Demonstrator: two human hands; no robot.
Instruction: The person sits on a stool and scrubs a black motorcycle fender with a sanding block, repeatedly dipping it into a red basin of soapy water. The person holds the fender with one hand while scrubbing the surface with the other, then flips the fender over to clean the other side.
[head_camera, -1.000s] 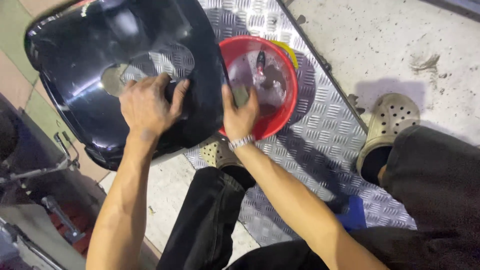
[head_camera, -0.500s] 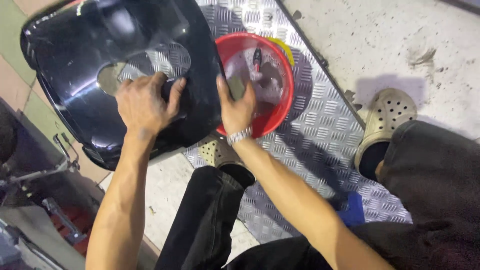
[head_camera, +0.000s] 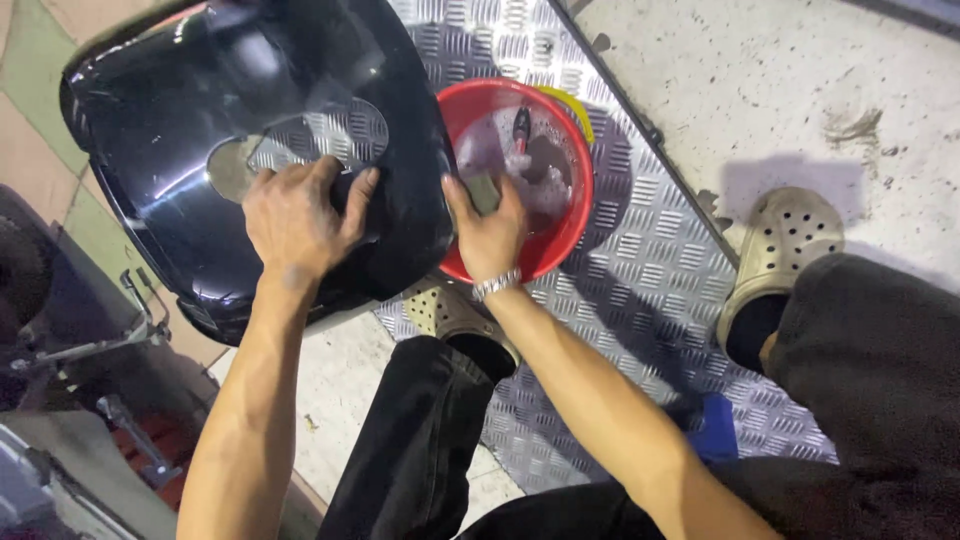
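Your left hand (head_camera: 300, 215) lies flat, fingers spread wide, on the glossy black panel (head_camera: 240, 150) that fills the upper left of the frame; it grips nothing and presses down, which looks meant to steady the panel where it rests tilted on the checker-plate ramp (head_camera: 640, 260). Your right hand (head_camera: 490, 225) reaches over the near rim of the red basin (head_camera: 570, 215) at top centre, fingers curled on a small grey-green sponge (head_camera: 484, 191), held just above the soapy water so it can be wetted beside the panel. The wrist, with its metal bracelet (head_camera: 497, 284), bends downward and the forearm runs diagonally to the lower right. A dark-handled tool (head_camera: 522, 128) stands in the basin, possibly a brush; the foam hides its end. A beige clog (head_camera: 785, 245) sits at the right, partly on the ramp.
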